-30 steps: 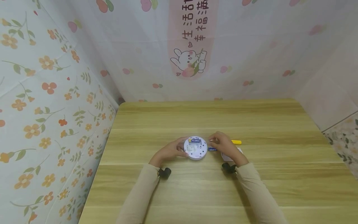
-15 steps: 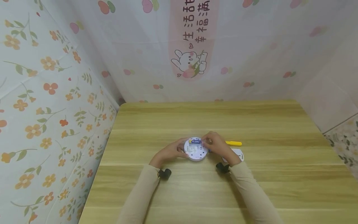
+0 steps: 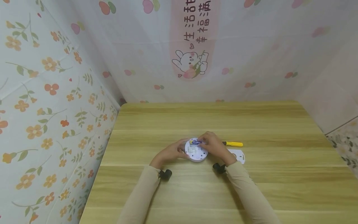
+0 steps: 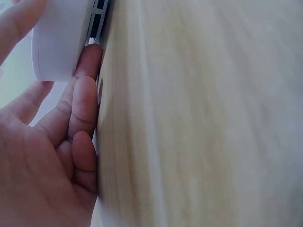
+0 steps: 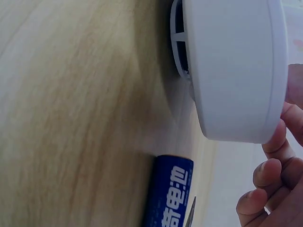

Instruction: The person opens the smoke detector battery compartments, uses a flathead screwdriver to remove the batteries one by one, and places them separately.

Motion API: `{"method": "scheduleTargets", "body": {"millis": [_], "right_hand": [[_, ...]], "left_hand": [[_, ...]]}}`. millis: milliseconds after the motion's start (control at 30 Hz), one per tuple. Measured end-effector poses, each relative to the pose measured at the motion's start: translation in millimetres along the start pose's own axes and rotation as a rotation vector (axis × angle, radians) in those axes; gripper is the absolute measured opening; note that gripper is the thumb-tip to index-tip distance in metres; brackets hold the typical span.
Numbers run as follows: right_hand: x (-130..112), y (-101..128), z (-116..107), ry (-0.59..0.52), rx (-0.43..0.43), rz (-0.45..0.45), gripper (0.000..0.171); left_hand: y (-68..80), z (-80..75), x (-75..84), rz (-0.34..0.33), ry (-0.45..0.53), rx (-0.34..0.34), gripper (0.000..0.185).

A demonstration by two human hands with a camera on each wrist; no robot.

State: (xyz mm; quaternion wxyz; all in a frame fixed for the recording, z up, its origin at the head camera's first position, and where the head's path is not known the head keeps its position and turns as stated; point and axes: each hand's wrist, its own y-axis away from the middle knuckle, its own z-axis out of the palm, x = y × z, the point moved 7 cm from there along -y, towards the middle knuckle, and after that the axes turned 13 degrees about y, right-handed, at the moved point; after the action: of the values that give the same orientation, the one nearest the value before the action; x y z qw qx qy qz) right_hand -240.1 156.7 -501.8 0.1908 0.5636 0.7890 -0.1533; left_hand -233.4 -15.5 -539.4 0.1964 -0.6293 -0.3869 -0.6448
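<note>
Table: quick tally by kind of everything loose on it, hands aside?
Round white device: 1
Batteries: 2, one in the device, one blue on the table
Yellow-handled tool: 1
White cover plate: 1
Total: 5

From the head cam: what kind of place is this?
Probably a home-style tabletop nook: a wooden table hemmed by floral and cartoon-rabbit sheeting, with a round white smoke-alarm-like device and a yellow-handled screwdriver on it.
</note>
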Motion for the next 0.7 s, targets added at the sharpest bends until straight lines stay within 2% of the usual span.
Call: {"method": "scheduleTargets", "body": {"millis": [700], "right_hand": [[2.2,-5.2,6.4,-0.001,-0.025,0.024,0.015]], "left_hand": [[0.2,-0.6,-2.6,-0.017,-0.019,0.003,0.078]]}}
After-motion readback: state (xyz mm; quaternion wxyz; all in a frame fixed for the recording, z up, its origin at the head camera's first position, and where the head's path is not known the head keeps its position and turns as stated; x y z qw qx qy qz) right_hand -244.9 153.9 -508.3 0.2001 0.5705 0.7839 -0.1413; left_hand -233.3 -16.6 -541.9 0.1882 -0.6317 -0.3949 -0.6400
